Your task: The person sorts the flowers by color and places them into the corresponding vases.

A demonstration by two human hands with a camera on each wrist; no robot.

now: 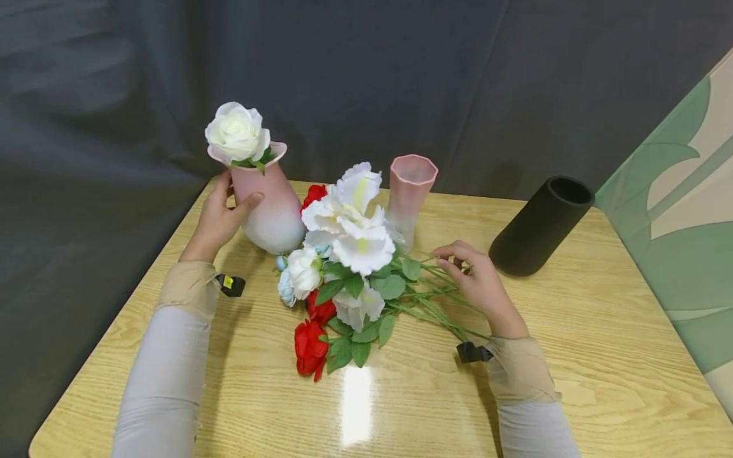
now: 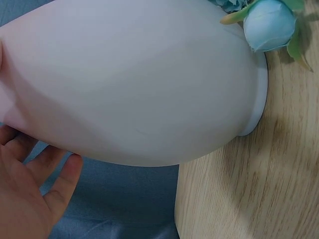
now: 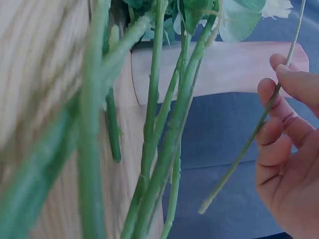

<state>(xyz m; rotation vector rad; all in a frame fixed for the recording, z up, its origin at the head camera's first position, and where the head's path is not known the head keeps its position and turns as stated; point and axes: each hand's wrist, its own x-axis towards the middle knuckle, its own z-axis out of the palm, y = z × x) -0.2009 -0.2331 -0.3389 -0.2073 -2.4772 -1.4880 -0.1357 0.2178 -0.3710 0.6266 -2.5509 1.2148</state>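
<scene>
My left hand [image 1: 214, 213] holds the neck of a pink-to-white vase [image 1: 275, 219], thumb across its front and fingers on its far side. A white rose [image 1: 237, 133] stands in the vase's wavy mouth. In the left wrist view the vase's round white body [image 2: 149, 89] fills most of the frame. My right hand [image 1: 472, 273] pinches one thin green stem [image 3: 249, 142] between thumb and fingertips, above the other stems [image 3: 169, 124]. That stem belongs among a pile of artificial flowers, where large white blooms [image 1: 363, 245], red flowers [image 1: 311, 348] and pale blue buds [image 2: 269, 25] lie.
Behind the flowers stands a slim pink-to-frosted vase [image 1: 413, 172]. A black cylindrical vase [image 1: 538, 229] is at the right. The wooden table [image 1: 275, 407] meets a dark cloth backdrop [image 1: 343, 76] at the back and left, and a leaf-patterned panel [image 1: 693, 222] at the right.
</scene>
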